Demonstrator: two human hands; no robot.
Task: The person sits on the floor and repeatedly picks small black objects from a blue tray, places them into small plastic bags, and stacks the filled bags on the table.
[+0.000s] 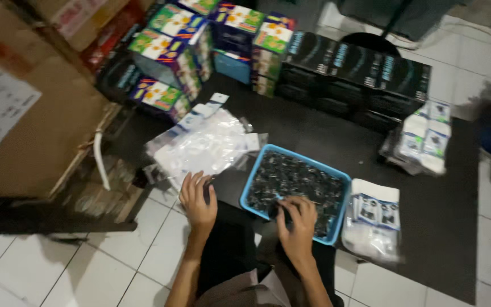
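Reaching into a blue tray (255, 181) of small dark parts (296, 182), the right hand (296, 223) has its fingers curled among the pieces at the near edge; whether it pinches one is too blurred to tell. The left hand (197, 199) rests with fingers bent at the near edge of a heap of clear plastic bags (203, 145); its grip cannot be told. Just right of the right hand lies a stack of packaged white cards (373, 219). Beyond both hands stand colourful boxes (169, 42) and black boxes (359, 71).

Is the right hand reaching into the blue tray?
Yes, the right hand rests inside the blue tray, its fingers on the small dark parts that fill it.
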